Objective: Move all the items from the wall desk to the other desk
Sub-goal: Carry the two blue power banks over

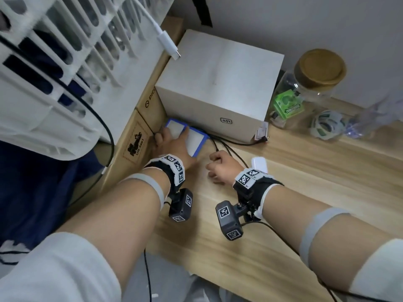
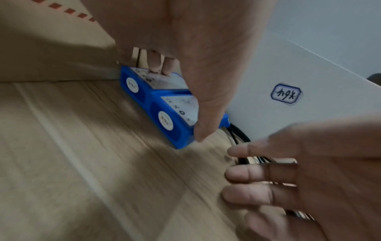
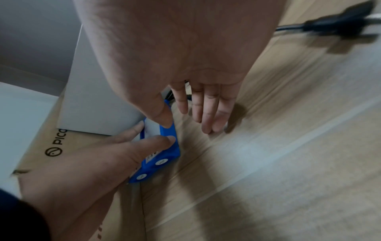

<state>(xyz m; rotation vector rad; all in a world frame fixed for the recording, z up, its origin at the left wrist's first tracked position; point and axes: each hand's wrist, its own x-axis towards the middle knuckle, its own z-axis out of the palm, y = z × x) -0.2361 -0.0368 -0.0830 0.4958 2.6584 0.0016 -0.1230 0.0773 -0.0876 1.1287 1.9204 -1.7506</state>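
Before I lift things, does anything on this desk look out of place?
Only the blue device: it sits wedged between two boxes, its black cables trailing loose across the desk.

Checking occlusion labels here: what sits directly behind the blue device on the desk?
Behind the blue device stands a white cardboard box, close against it. The left hand grips the device and covers part of it. Whether box and device touch cannot be told.

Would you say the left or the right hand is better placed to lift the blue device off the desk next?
Left, probably. The left hand already lies on the blue device, thumb and fingers pinching its edges, while the right hand sits beside it at the black cables.
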